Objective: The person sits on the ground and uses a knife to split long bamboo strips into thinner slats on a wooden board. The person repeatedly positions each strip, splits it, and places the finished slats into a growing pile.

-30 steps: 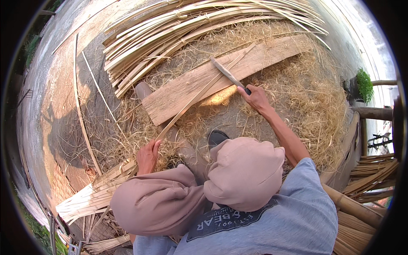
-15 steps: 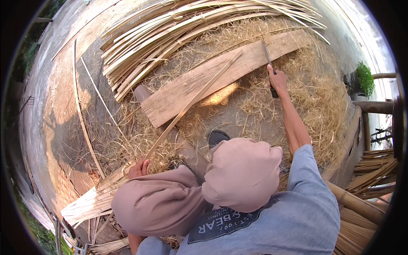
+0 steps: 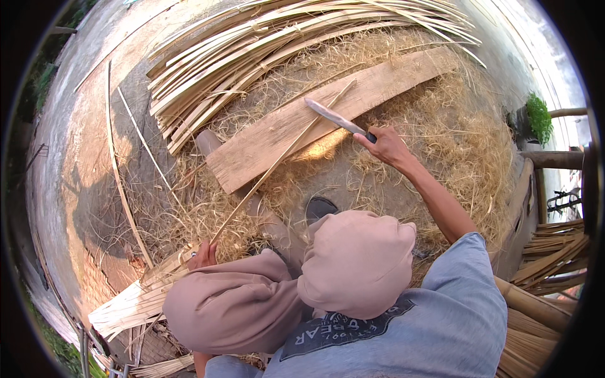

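Observation:
My left hand point(image 3: 203, 255) is closed on the near end of a long, thin bamboo strip point(image 3: 275, 165). The strip slants away to the right, and its far part crosses a wide wooden plank point(image 3: 252, 154). In my right hand point(image 3: 387, 146) is the dark handle of a knife point(image 3: 333, 116). Its long blade points left and lies across the strip above the plank; whether the edge bites into the strip I cannot tell. Part of my left hand and its forearm are hidden by the pinkish cloth over my knee.
A big stack of split bamboo strips point(image 3: 252, 57) lies beyond the plank. Curly shavings point(image 3: 454, 138) cover the ground around it. More pale strips point(image 3: 135, 305) lie at my left, and a round log point(image 3: 209, 142) props the plank's left end. Bamboo poles point(image 3: 535, 305) stand at right.
My right hand has come left and nearer, and the knife has swung from pointing away to lying across the strip. The strip looks narrower, as if turned on edge.

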`<state>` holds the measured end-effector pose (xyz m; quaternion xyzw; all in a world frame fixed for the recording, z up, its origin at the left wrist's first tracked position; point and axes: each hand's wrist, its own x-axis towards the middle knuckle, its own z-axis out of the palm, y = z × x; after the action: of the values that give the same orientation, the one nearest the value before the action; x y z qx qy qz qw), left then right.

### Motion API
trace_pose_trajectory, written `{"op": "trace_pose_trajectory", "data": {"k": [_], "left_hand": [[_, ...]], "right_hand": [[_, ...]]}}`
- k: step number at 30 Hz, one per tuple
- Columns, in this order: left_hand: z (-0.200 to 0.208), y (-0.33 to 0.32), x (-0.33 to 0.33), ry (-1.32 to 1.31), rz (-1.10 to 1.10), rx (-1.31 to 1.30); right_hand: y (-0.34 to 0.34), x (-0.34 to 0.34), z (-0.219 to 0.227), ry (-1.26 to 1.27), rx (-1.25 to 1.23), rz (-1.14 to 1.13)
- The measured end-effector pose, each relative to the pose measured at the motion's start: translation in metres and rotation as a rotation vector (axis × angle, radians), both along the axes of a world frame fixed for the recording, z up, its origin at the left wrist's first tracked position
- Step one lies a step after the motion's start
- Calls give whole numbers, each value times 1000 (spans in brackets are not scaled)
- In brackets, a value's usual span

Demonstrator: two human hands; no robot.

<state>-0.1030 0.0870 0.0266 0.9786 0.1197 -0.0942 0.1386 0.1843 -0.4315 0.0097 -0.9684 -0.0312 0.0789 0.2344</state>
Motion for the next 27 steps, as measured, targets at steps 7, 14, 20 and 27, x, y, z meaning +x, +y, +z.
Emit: {"op": "trace_pose_trajectory", "data": {"k": [7, 14, 20, 27], "left_hand": [[-10, 13, 5, 173, -24, -228], [-6, -54, 59, 29, 168, -467], [-12, -37, 50, 1, 154, -444], [-20, -27, 41, -74, 108, -393]], "right_hand": [[-45, 31, -13, -39, 267, -473], [101, -106, -31, 75, 316, 187], [31, -38, -35, 90, 189, -145], [39, -42, -44, -37, 29, 81]]}}
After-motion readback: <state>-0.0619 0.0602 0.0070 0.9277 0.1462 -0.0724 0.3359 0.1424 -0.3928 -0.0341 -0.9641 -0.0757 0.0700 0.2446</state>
